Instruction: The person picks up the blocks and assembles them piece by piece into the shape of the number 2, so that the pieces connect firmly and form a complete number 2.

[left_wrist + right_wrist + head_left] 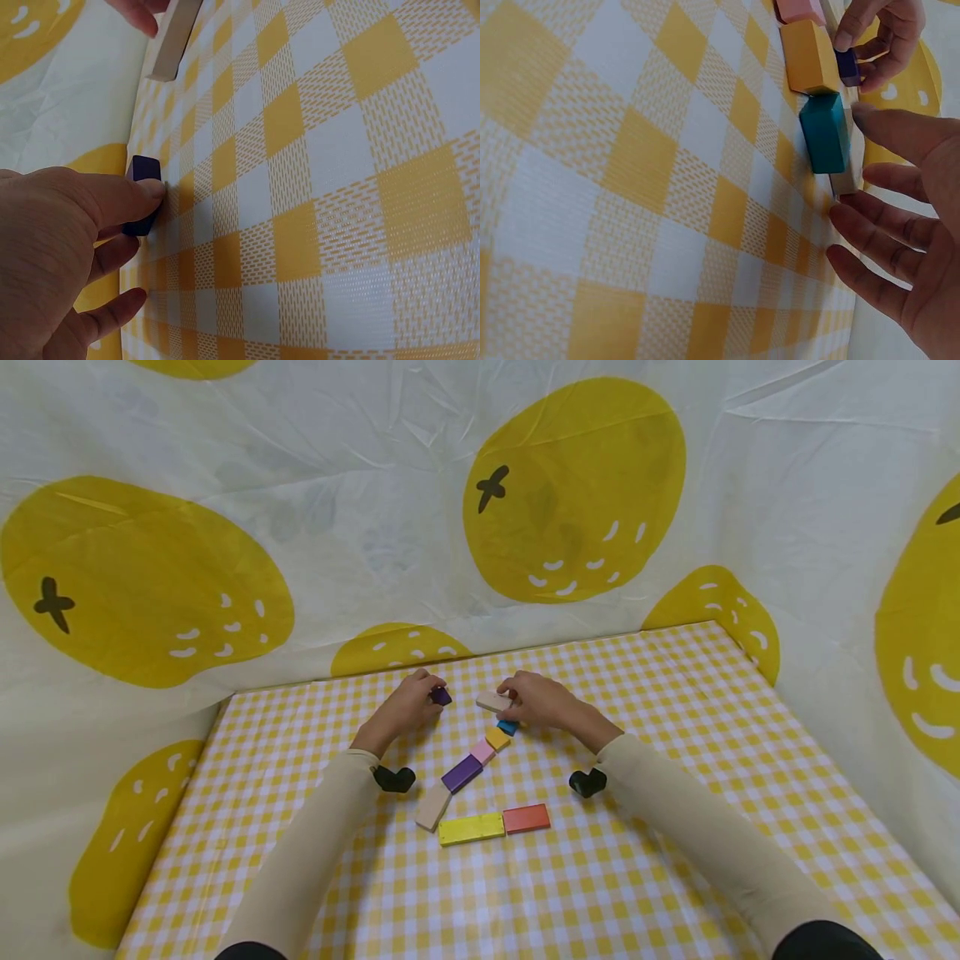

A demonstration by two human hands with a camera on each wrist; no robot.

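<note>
My left hand [406, 703] pinches a small dark purple block [441, 696] between thumb and fingers, at the far side of the table. In the left wrist view the thumb lies over this purple block [147, 193]. To the right, my right hand [542, 700] holds a plain wooden block [492, 702], with thumb and fingers on opposite sides of it. Just nearer than that block lies a blue block [507, 727]. In the right wrist view the blue block [826, 135] partly hides the wooden block [845, 182].
A crooked row runs nearer from the blue block: orange [498, 739], pink [482, 752], purple [462, 773] and plain wooden [433, 807] blocks. Yellow [472, 829] and red [527, 818] blocks continue rightward. A checkered cloth [637, 877] covers the table; a fruit-print curtain [360, 527] hangs behind.
</note>
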